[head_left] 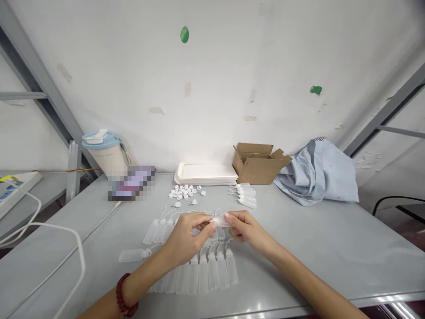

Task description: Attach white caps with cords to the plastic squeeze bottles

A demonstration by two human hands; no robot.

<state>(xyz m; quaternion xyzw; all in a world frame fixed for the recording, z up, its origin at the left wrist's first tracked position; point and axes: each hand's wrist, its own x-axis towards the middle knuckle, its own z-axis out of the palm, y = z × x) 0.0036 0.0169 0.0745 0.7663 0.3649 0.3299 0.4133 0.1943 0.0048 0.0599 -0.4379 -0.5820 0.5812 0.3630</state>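
My left hand (187, 235) and my right hand (247, 228) meet above the middle of the table, both closed on one small translucent plastic bottle (221, 221). Left fingers pinch its left end, which they partly hide; right thumb and fingers grip the other end. Below lies a front row of similar bottles (203, 274) with thin white tails at their tops. A second row of bottles (159, 231) is partly behind my left hand. One single bottle (133, 255) lies sideways at the left. Beyond my hands is a pile of small white caps (185, 191), with two loose caps nearer me.
More bottles (247, 197) lie before an open cardboard box (262, 170). Beside it is a stack of white padded envelopes (207, 173). A grey-blue cloth (320, 175) lies right; a lidded cup (109, 155), a blurred phone (133, 182) and white cables (81, 252) are left.
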